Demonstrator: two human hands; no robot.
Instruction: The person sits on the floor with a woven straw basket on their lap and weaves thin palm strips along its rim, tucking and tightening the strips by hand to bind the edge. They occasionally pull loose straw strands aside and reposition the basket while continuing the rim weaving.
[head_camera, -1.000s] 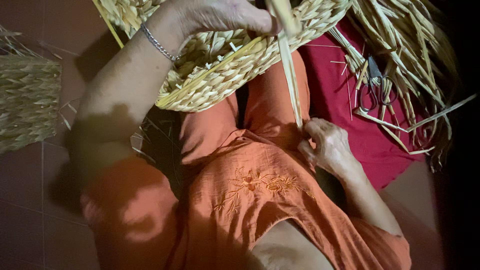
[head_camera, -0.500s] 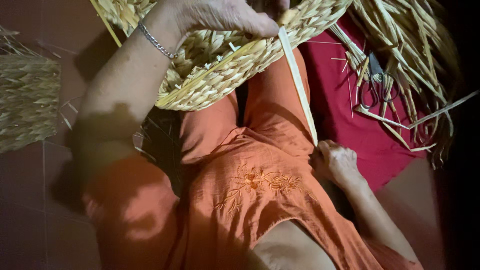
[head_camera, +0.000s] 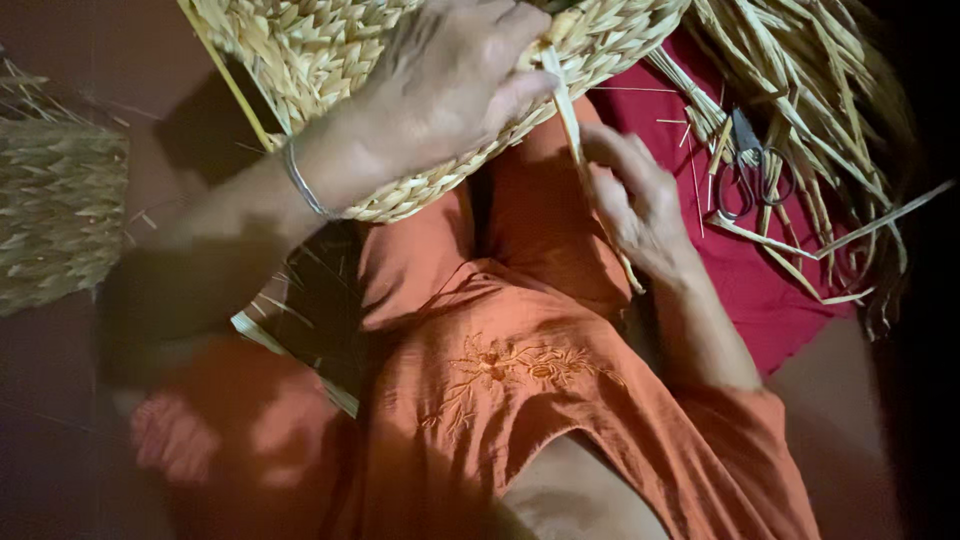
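Woven straw basket (head_camera: 330, 60) resting across orange-clad lap at top of view, rim toward the body. Left hand (head_camera: 450, 75) spread over basket rim, thumb and fingers closed in a pinch on the top end of a pale straw strip (head_camera: 570, 120) where it meets the weave. Right hand (head_camera: 630, 205) just below, fingers loosely curled around the same strip, grip closed lightly on it, strip running down past the palm. Silver bangle (head_camera: 303, 185) on left wrist. Red cloth (head_camera: 740, 270) on floor at right, loose straw bundle (head_camera: 800, 90) and scissors (head_camera: 745, 170) lying on it. Flat woven mat piece (head_camera: 55, 220) at far left.
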